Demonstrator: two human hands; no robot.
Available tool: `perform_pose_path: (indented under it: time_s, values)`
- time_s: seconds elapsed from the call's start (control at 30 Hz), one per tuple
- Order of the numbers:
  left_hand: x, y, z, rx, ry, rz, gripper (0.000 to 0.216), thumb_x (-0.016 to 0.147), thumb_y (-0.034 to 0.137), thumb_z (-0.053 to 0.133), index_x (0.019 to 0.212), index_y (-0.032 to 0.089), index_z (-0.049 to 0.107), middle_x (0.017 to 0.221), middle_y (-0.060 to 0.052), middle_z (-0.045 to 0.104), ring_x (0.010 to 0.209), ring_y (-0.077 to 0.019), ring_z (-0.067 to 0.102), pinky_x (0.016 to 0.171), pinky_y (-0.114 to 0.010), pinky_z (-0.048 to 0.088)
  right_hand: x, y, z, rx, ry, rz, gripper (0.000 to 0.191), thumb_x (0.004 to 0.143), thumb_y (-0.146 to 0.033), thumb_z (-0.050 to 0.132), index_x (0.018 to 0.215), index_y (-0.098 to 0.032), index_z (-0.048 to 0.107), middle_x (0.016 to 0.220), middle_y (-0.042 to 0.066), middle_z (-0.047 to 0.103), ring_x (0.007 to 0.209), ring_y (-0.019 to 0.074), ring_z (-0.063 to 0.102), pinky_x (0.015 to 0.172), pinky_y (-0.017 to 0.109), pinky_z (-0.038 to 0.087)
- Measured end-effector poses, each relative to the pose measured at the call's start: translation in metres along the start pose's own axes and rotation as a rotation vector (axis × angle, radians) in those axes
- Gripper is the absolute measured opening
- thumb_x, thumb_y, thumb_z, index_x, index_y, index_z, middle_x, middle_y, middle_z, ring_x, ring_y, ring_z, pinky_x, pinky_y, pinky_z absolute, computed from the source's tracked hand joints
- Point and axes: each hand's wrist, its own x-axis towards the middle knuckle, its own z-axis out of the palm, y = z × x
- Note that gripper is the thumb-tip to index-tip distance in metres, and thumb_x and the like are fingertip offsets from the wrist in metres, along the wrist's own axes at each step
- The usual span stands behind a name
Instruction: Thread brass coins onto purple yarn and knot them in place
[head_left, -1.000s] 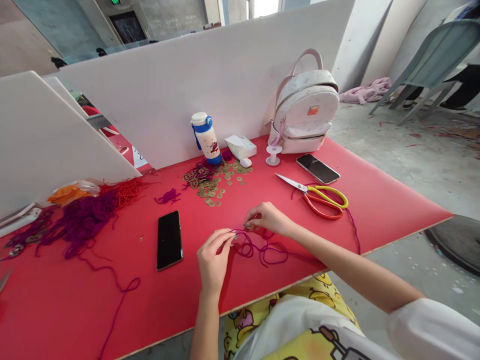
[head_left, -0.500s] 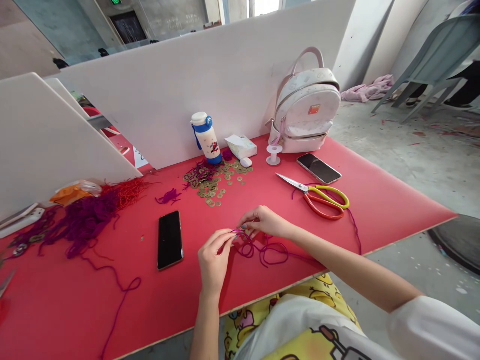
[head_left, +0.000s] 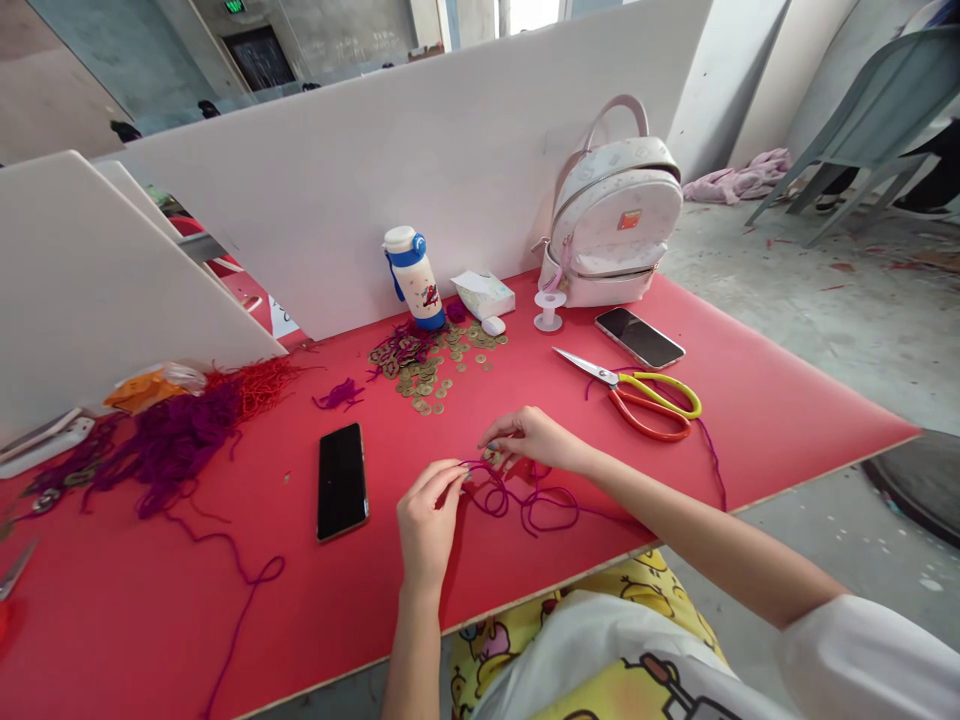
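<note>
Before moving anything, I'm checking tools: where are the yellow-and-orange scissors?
In the head view, the scissors lie right of centre on the red table, between a phone and the right forearm.

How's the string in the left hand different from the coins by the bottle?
The string is purple; the coins are dull gold. The string is long and loopy; the coins are small and round. The left hand pinches the string; the coins lie scattered. Both touch the red table.
</note>
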Motion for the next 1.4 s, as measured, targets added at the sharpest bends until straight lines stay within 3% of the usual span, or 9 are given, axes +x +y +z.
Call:
perform_pose_path:
  time_s: [0.5, 0.63, 0.83, 0.93, 1.07, 1.2, 1.4]
  values:
    - [-0.002, -0.004, 0.002, 0.033, -0.001, 0.020, 0.012, 0.088, 0.016, 0.058, 0.086, 0.019, 0.069, 0.090, -0.005, 0.071, 0.082, -0.0155, 0.068, 0.078, -0.024, 0.054, -0.001, 0.001, 0.003, -0.001, -0.010, -0.022, 0.022, 0.075, -0.032, 0.062, 0.086, -0.014, 0.070, 0.078, 0.004, 0.071, 0.067, 0.0178, 0.072, 0.064, 0.029, 0.061]
    - [-0.002, -0.003, 0.004, 0.054, -0.021, 0.040, 0.012, 0.088, 0.015, 0.057, 0.086, 0.018, 0.069, 0.089, -0.005, 0.071, 0.080, -0.0153, 0.068, 0.077, -0.023, 0.054, -0.001, 0.001, 0.005, 0.053, -0.057, -0.009, 0.022, 0.074, -0.032, 0.063, 0.087, -0.014, 0.068, 0.071, 0.002, 0.070, 0.069, 0.0182, 0.071, 0.067, 0.030, 0.061]
    - [-0.002, -0.003, 0.004, 0.051, -0.037, 0.032, 0.013, 0.088, 0.014, 0.057, 0.085, 0.019, 0.069, 0.089, -0.005, 0.071, 0.080, -0.0154, 0.068, 0.077, -0.024, 0.053, -0.002, -0.002, 0.002, -0.042, -0.081, -0.065, 0.022, 0.073, -0.015, 0.056, 0.093, -0.014, 0.066, 0.088, 0.005, 0.074, 0.083, 0.0178, 0.072, 0.079, 0.030, 0.058]
    - [-0.002, -0.003, 0.004, 0.030, -0.048, -0.005, 0.013, 0.088, 0.015, 0.057, 0.084, 0.019, 0.069, 0.090, -0.004, 0.071, 0.082, -0.0157, 0.067, 0.078, -0.025, 0.053, -0.006, -0.007, -0.001, -0.259, -0.031, -0.123, 0.026, 0.072, -0.006, 0.054, 0.093, -0.016, 0.067, 0.086, 0.005, 0.075, 0.083, 0.0177, 0.072, 0.080, 0.029, 0.056]
    - [-0.001, -0.002, 0.001, -0.032, -0.038, -0.084, 0.013, 0.087, 0.018, 0.058, 0.083, 0.020, 0.070, 0.100, -0.005, 0.069, 0.087, -0.0166, 0.067, 0.078, -0.026, 0.055, -0.011, -0.016, -0.004, -0.516, 0.042, -0.147, 0.021, 0.075, -0.008, 0.061, 0.092, -0.018, 0.068, 0.078, 0.003, 0.076, 0.076, 0.0191, 0.072, 0.077, 0.030, 0.055]
    - [-0.005, -0.001, -0.008, -0.153, 0.007, -0.179, 0.012, 0.086, 0.021, 0.060, 0.082, 0.020, 0.071, 0.096, -0.005, 0.069, 0.074, -0.0146, 0.067, 0.071, -0.025, 0.057, -0.020, -0.030, -0.009, -0.502, 0.081, -0.197, 0.018, 0.082, -0.018, 0.060, 0.098, -0.019, 0.068, 0.087, 0.004, 0.076, 0.082, 0.0185, 0.072, 0.079, 0.028, 0.055]
    - [-0.016, -0.001, -0.024, -0.160, 0.030, -0.230, 0.010, 0.084, 0.022, 0.063, 0.083, 0.020, 0.073, 0.080, -0.001, 0.069, 0.069, -0.0138, 0.067, 0.067, -0.023, 0.055, -0.044, -0.064, -0.024, -0.421, 0.220, -0.409, 0.024, 0.092, -0.026, 0.049, 0.104, -0.019, 0.068, 0.102, 0.006, 0.073, 0.093, 0.0174, 0.070, 0.086, 0.031, 0.055]
